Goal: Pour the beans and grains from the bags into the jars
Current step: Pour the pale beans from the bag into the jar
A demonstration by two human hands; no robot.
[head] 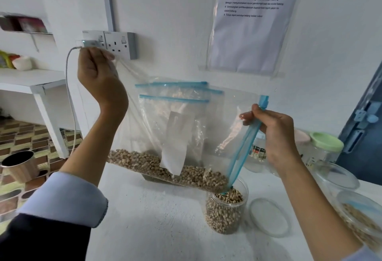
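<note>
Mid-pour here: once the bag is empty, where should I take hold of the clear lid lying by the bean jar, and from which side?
Pinch the clear lid at its near-right rim, coming from above. It lies flat on the table, so only the rim offers purchase, and the bean jar crowds its left edge.

Looks like a plain room in a home: white wall with a double socket [119,44] (charger plugged in), patterned floor mat [26,136], white shelf [31,80] holding odds and ends, taped-up instruction sheet [252,22].
</note>
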